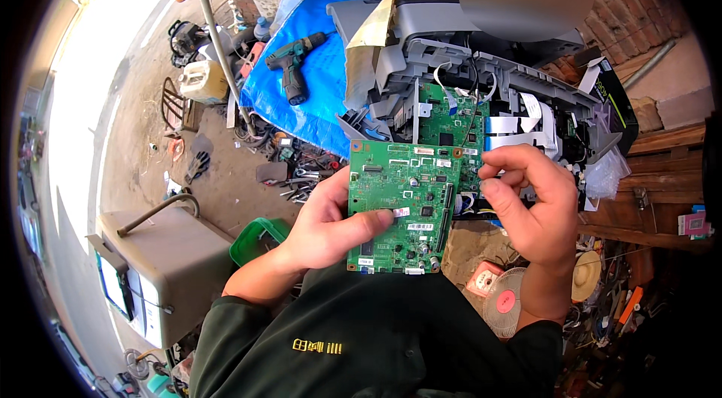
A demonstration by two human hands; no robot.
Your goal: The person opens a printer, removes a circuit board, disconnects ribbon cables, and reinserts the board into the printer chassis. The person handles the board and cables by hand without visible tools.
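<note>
My left hand (320, 225) grips a green circuit board (402, 180) by its left side, thumb lying across its face by a small white label. The board is tilted toward me, its chips and connectors in sight. Just right of its edge is my right hand (538, 206), fingers curled and thumb near the index finger; whatever may be between them is hidden. Behind the held board, a second green board (440, 116) sits inside an opened grey printer (429, 18). White flat ribbon cables (504, 125) run out from this second board's right side.
A cordless drill (295, 63) rests on a blue tarp (323, 14) to the far left of the printer. Hand tools (301, 178) lie scattered on the ground. A green bin (259, 238) and a beige boxy machine (169, 255) stand at left; a fan (505, 304) is at lower right.
</note>
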